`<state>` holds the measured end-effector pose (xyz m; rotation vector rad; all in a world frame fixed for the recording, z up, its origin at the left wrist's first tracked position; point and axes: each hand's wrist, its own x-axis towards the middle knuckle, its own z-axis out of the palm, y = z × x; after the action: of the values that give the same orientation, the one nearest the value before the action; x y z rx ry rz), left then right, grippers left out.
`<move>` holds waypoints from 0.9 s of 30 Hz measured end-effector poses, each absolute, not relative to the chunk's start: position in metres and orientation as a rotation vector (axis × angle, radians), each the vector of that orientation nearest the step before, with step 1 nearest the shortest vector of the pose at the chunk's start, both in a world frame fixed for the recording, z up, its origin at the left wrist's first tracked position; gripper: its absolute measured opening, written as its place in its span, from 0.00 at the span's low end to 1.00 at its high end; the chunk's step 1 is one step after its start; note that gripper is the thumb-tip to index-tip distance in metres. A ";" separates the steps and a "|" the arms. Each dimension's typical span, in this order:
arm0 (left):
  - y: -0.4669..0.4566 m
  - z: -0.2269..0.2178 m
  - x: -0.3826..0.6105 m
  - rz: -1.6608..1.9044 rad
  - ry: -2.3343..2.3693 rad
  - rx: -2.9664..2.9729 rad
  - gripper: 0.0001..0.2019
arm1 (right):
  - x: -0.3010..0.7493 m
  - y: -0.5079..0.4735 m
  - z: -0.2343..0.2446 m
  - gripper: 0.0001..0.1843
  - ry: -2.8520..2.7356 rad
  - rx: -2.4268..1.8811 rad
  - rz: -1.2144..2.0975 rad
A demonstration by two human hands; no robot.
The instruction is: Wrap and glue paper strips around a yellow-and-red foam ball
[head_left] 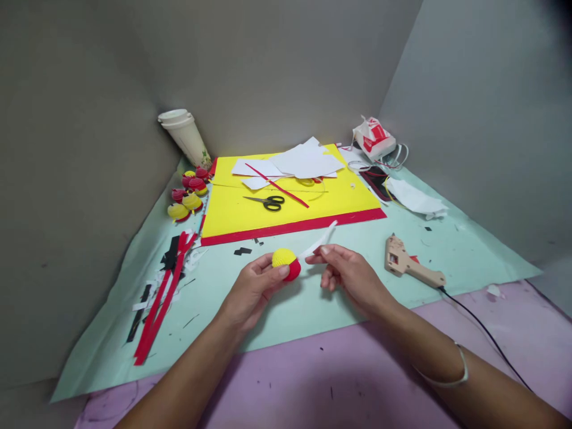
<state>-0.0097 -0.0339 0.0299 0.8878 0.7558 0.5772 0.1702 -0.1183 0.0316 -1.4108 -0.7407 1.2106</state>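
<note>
Between the thumb and fingers of my left hand point(257, 286) is a small round ball, part yellow and part red point(284, 257). Just to its right, my right hand point(344, 274) pinches a narrow white strip point(319, 241), whose free end points up and away. The strip's near end reaches the ball's red side; whether it is stuck there I cannot tell. Beyond my hands, black-handled scissors point(272, 204) lie on a yellow sheet point(223, 217) with a red border. A beige glue gun point(413, 265) rests on its side to the right of my right hand.
Several red and yellow balls point(179, 211) sit at the left, near a white lidded cup point(185, 137). Red strips point(163, 304) and black scraps lie below them. White paper point(308, 159) covers part of the yellow sheet. A tissue pack point(374, 140) stands back right. The glue gun's cord point(485, 333) trails right.
</note>
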 end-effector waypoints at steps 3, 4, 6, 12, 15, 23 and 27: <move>-0.031 0.029 -0.011 0.577 0.753 0.846 0.17 | 0.187 -0.137 0.035 0.16 -0.966 -1.632 0.997; -0.030 0.028 -0.011 0.576 0.756 0.839 0.17 | 0.196 -0.146 0.035 0.16 -1.078 -1.729 0.836; -0.029 0.027 -0.012 0.578 0.762 0.830 0.17 | 0.220 -0.166 0.033 0.16 -1.285 -1.972 0.382; -0.027 0.025 -0.012 0.588 0.771 0.808 0.15 | 0.290 -0.212 0.007 0.26 -1.540 -2.589 -0.215; -0.026 0.024 -0.012 0.598 0.769 0.815 0.13 | 0.300 -0.222 -0.004 0.29 -1.505 -2.723 -0.131; -0.025 0.023 -0.013 0.634 0.810 0.837 0.15 | 0.290 -0.215 -0.005 0.30 -1.530 -2.719 -0.218; -0.025 0.024 -0.013 0.634 0.822 0.830 0.17 | 0.291 -0.210 0.001 0.28 -1.503 -2.691 -0.136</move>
<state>-0.0128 -0.0248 0.0245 0.8296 0.8222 0.6336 0.2911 -0.2103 0.0010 -2.6913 -1.5032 -0.1362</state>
